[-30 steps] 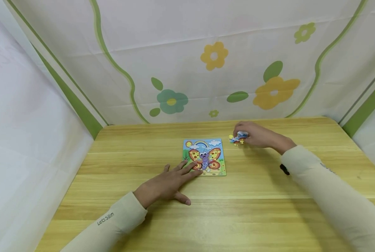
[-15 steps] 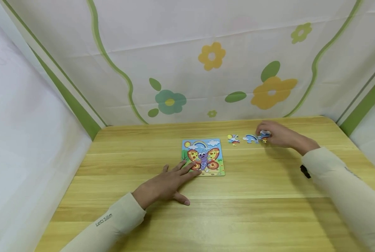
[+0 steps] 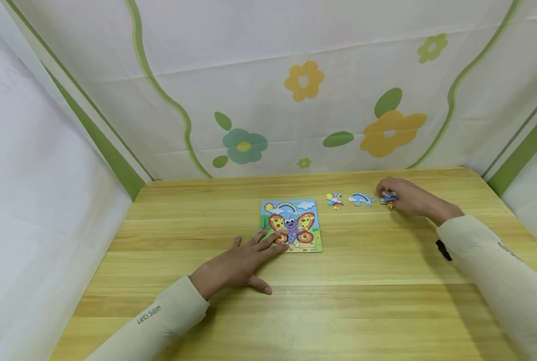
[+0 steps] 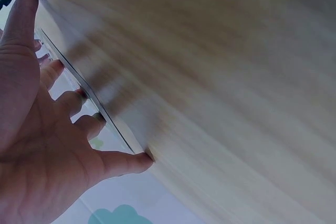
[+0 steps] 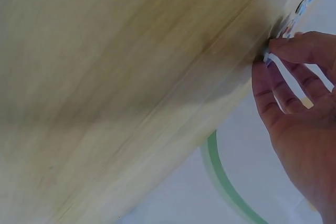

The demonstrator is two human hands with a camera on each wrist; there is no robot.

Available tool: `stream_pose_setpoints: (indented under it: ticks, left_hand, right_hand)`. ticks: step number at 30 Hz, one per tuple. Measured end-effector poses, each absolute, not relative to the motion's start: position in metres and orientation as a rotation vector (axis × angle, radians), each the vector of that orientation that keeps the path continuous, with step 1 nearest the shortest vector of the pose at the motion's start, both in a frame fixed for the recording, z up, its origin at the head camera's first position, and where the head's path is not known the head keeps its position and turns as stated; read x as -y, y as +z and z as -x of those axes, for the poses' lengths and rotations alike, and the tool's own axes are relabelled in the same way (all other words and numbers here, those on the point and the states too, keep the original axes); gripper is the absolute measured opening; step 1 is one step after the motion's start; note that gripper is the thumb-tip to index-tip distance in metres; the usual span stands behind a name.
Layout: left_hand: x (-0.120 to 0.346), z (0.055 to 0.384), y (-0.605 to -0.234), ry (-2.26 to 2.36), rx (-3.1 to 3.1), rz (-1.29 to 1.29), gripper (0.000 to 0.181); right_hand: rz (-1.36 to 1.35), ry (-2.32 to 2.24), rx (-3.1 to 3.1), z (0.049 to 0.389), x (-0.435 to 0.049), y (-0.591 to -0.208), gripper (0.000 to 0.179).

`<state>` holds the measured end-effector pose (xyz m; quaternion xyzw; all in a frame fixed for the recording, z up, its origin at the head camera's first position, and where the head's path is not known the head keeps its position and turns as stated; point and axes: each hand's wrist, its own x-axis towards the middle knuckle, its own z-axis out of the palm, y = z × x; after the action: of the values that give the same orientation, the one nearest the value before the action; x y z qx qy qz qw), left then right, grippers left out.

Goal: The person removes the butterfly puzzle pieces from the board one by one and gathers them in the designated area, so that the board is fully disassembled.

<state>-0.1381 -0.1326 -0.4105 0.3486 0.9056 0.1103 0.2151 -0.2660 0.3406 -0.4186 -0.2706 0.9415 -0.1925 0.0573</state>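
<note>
Blue and white show on the puzzle piece (image 3: pixel 388 198) at the right end of a row of three near the far edge of the bench (image 3: pixel 322 306). The right hand (image 3: pixel 412 197) pinches it, thumb and fingers clamped together. Just left lies a rainbow piece (image 3: pixel 361 199), then a yellow-spotted piece (image 3: pixel 334 200). Left of the row, a square butterfly board (image 3: pixel 301 220) lies flat. The left hand (image 3: pixel 243 262) rests at its lower left, fingers straight and spread, thumb and little finger touching the wood. Pale sleeves (image 3: pixel 171 311) cover both arms; behind the bench hangs a white cloth (image 3: pixel 250 55) with flowers.
</note>
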Motion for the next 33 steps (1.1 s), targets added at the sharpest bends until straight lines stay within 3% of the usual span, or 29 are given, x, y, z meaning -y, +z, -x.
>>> stream_pose_setpoints:
  ticks: [6, 16, 33]
  left_hand:
    - [0.1323, 0.1372, -0.409, 0.308, -2.51, -0.961, 0.1]
    - [0.1325, 0.1376, -0.4094, 0.311, -2.512, -0.969, 0.1]
    - [0.1317, 0.137, -0.4076, 0.317, -2.518, -0.984, 0.1]
  right_hand:
    - [0.816, -0.57, -2.849, 0.2661, -0.3402, -0.4199, 0.046]
    - [0.793, -0.499, -2.855, 0.2649, -0.3396, -0.4182, 0.036]
    - [0.792, -0.493, -2.86, 0.2645, -0.3421, -0.4192, 0.038]
